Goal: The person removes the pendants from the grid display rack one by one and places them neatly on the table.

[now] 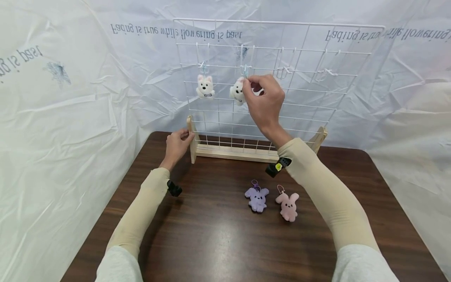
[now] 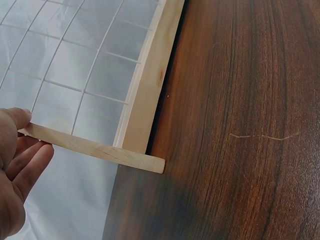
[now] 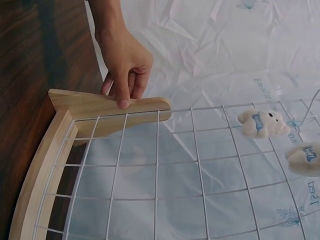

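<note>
A white wire grid rack (image 1: 310, 94) stands in a wooden base. My left hand (image 1: 178, 144) pinches the wooden side post (image 2: 90, 148) at the rack's left end, thumb on one side and fingers on the other. Up at the grid, my right hand (image 1: 266, 98) pinches the edge of a white plush dog charm (image 1: 238, 92) beneath a pale blue clasp at a white hook. A second white plush charm (image 1: 205, 87) hangs from the hook to its left, its dark nose facing out. In the right wrist view, the right hand's fingers are out of frame.
On the brown table (image 1: 197, 219) lie a purple plush bunny charm (image 1: 257, 199) and a pink plush bunny charm (image 1: 289, 206), each with a ring. Further right on the grid are more white hooks (image 1: 325, 72). White printed sheeting (image 1: 70, 117) surrounds the table.
</note>
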`<state>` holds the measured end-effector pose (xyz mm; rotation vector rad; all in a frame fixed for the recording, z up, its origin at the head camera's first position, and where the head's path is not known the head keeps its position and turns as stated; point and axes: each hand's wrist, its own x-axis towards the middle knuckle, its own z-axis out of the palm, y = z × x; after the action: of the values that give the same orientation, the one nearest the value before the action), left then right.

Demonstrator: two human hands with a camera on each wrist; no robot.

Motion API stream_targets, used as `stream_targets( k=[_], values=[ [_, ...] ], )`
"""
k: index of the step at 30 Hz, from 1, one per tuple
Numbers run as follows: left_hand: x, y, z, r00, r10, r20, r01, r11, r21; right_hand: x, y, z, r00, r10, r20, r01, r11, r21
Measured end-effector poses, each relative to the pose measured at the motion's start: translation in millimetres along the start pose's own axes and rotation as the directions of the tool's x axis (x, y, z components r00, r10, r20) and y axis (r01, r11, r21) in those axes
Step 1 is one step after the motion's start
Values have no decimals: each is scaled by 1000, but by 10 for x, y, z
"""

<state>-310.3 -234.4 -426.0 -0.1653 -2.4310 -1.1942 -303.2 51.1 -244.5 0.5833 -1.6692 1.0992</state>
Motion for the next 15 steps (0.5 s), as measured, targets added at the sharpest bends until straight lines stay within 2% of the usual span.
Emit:
stream_targets(
  k=[9,15],
  values=[
    [4,22,-3,1000,-4,7,4,1000,-3,-51,-108,-95,1000,7,5,-8,999,50],
    [2,22,-6,1000,-5,8,5,1000,-2,-142,-135,-195,999,-10,52,8,999,45]
  ],
)
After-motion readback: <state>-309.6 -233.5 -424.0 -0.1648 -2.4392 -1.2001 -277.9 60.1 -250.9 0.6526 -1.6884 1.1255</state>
